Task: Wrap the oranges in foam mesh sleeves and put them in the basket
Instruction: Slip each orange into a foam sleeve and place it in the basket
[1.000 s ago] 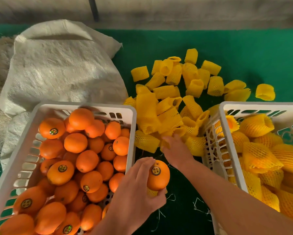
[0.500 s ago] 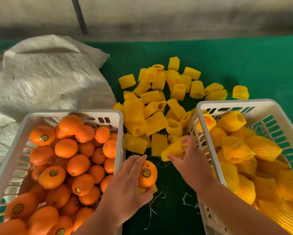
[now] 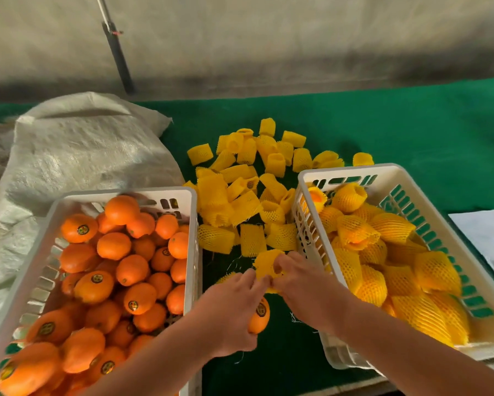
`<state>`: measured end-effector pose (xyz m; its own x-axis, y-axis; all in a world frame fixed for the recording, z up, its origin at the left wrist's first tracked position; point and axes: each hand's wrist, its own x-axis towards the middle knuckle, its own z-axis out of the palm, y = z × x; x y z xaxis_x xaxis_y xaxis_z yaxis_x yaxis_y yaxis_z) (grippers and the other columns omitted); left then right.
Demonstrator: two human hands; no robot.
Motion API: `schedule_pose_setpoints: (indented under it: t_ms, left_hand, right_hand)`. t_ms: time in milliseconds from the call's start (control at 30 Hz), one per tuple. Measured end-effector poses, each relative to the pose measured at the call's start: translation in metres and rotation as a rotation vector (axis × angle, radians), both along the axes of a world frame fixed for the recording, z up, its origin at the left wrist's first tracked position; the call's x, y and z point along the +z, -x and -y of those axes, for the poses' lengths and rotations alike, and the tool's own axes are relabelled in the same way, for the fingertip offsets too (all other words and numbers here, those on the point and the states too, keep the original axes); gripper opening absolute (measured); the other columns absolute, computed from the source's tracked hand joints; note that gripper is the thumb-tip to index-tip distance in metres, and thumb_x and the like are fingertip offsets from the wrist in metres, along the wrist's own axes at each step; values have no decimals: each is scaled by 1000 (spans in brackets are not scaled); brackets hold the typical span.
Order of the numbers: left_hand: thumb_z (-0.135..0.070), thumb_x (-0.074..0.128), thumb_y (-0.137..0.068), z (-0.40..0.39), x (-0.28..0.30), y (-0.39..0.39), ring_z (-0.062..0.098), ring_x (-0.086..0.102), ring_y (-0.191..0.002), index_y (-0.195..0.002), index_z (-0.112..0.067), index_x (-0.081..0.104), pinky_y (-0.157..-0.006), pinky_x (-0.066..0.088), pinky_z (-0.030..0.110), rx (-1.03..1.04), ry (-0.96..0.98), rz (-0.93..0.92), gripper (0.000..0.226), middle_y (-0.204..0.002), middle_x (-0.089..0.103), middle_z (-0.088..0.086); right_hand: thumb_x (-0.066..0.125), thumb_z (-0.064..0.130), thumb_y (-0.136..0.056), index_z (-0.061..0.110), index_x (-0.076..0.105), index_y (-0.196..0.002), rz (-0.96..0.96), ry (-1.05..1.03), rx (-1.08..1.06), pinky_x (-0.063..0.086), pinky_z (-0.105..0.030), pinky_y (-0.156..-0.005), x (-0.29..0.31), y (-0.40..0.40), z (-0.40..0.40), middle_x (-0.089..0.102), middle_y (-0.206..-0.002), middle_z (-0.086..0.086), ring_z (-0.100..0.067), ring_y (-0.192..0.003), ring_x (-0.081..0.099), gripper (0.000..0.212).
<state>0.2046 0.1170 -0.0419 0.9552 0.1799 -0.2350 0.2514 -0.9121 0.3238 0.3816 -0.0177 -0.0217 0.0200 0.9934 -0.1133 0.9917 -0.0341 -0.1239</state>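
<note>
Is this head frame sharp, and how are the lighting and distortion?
Head view: light soft and dim, no glare; wide-angle bending shows in the right basket rim; slight motion blur on the sleeve between left hand and right hand; oranges reasonably sharp.

Orange (image 3: 260, 315) mostly hidden under left hand (image 3: 231, 310); left basket (image 3: 193, 221) cut by frame edge; paper (image 3: 488, 238) print blurred.

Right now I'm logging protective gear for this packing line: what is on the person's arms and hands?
Nothing visible: the left hand and right hand are bare, without gloves, rings or a watch, and both forearms are uncovered as far as the frame shows.
</note>
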Motion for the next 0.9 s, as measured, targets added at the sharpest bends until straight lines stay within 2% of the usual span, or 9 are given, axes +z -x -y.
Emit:
schedule_pose_setpoints:
  t_ms: [167,300,400,500,567,633,767,833,900]
  left_hand:
    - [-60,79,-69,13,3,-4,27,50,-121,-148,-37,21,-89,52,44,61,-40,-257,100,-137,41,2]
    - [-58,80,-73,18,-2,4,28,49,-126,-150,-37,26,-94,51,45,170,-34,-356,97,-144,41,4]
    - [-54,81,-75,18,-5,13,29,45,-133,-152,-34,23,-100,50,45,225,-88,-339,98,-153,32,6]
    - [-62,77,-71,21,-3,15,26,50,-126,-149,-37,25,-94,52,42,283,-30,-277,96,-144,39,1]
    - [-66,74,-68,20,4,13,19,56,-115,-145,-37,35,-86,54,34,409,168,-243,91,-132,46,-6]
    - [-60,77,-66,14,14,11,15,59,-99,-136,-39,43,-69,57,28,598,550,-232,81,-114,48,-11]
    - [-40,95,-63,7,31,15,34,75,-97,-131,-22,54,-72,64,42,1036,1493,-121,82,-125,61,14]
    - [-32,94,-66,10,30,15,39,76,-95,-129,-17,56,-75,63,45,1169,1734,27,75,-128,64,23]
    - [-27,91,-71,18,27,12,39,76,-97,-127,-17,58,-75,63,45,1257,1786,177,66,-126,65,21]
  right_hand:
    - [54,29,-102,22,69,-119,69,1,37,49,-38,-96,3,19,14,58,-120,-1,-18,-111,44,23]
    - [39,44,-108,17,70,-115,120,38,-25,45,-41,-103,-8,25,23,63,-119,0,-18,-112,48,42]
    - [38,51,-108,15,70,-112,123,66,-214,42,-43,-109,-12,20,30,61,-127,-4,-22,-121,48,48]
    - [43,54,-106,16,71,-97,140,66,-250,41,-45,-110,-14,28,33,58,-130,-9,-26,-122,47,47]
    - [53,54,-102,17,71,-88,147,52,-232,46,-47,-106,-16,38,34,57,-132,-15,-29,-120,47,44]
    - [65,48,-97,13,73,-86,216,55,-174,48,-50,-104,-18,45,33,57,-136,-26,-36,-130,43,38]
    - [62,33,-101,12,68,-113,97,128,-176,45,-45,-110,-17,52,32,16,-166,-25,-38,-149,27,25]
    - [61,30,-101,16,68,-114,47,91,-196,48,-40,-105,-14,58,32,13,-167,-21,-33,-143,34,21]
    - [61,27,-99,20,69,-117,13,60,-191,51,-34,-98,-8,66,31,22,-162,-19,-26,-131,43,21]
